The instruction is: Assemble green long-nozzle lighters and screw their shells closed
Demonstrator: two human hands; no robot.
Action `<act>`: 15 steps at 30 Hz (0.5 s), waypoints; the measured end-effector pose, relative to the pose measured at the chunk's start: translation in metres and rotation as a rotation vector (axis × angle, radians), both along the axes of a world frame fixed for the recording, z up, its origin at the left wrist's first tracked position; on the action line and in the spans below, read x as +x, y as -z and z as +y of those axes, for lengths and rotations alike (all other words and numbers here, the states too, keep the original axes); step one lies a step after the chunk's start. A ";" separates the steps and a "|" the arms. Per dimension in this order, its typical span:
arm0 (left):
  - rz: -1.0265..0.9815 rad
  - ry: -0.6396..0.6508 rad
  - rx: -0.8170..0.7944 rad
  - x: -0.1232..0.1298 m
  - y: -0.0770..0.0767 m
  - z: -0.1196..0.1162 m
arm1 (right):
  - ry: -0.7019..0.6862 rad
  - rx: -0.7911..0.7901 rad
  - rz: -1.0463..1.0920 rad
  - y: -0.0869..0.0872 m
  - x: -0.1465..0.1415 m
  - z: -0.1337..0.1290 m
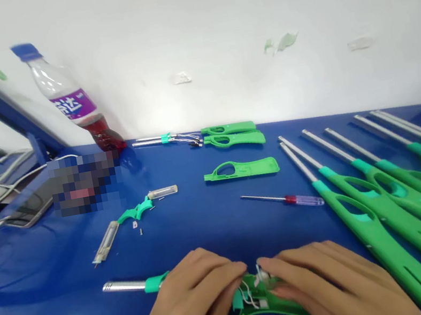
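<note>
An opened green lighter body (257,309) lies near the table's front edge, with white wires and a teal part showing inside. My left hand (195,301) is closed over its left part, fingertips at the wires; a metal tube (124,286) with a teal collar sticks out to the left. My right hand (334,282) is closed at the body's right part, its thumb and fingers on a small clear piece (265,277). Beyond the hands lies a screwdriver (302,200) with a purple and red handle.
Several assembled green lighters (388,240) lie at the right. Green shells (241,169) and metal tubes with wires (151,142) are near the wall. Clear tanks (107,242), teal triggers (136,210) and small screws lie left of centre. A bottle (74,100) and phone (35,203) stand farther left.
</note>
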State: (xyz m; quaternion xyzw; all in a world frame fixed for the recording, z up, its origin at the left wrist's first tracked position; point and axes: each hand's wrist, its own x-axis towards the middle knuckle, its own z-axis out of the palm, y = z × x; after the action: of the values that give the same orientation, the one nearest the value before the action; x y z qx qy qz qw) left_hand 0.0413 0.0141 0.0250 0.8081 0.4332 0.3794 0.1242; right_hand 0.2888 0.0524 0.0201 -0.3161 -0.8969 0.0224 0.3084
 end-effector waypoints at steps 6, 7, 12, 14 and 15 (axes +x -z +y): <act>-0.025 -0.004 -0.023 0.004 -0.001 -0.003 | 0.006 0.047 0.079 -0.003 -0.003 -0.002; -0.017 -0.001 -0.023 0.005 0.000 -0.003 | 0.001 0.051 0.085 -0.002 -0.004 -0.002; 0.085 -0.013 0.023 0.005 0.002 -0.006 | -0.027 0.076 0.071 0.003 -0.005 -0.003; 0.126 -0.019 0.046 0.005 0.002 -0.007 | -0.028 0.078 0.077 0.005 -0.004 -0.005; 0.136 -0.021 0.050 0.005 0.002 -0.007 | -0.028 0.073 0.080 0.006 -0.003 -0.006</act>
State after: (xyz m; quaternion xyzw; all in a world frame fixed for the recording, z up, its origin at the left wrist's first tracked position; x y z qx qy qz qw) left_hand 0.0466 0.0068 0.0229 0.8303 0.4394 0.3357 0.0702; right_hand 0.2856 0.0467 0.0143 -0.2908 -0.8884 0.0068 0.3552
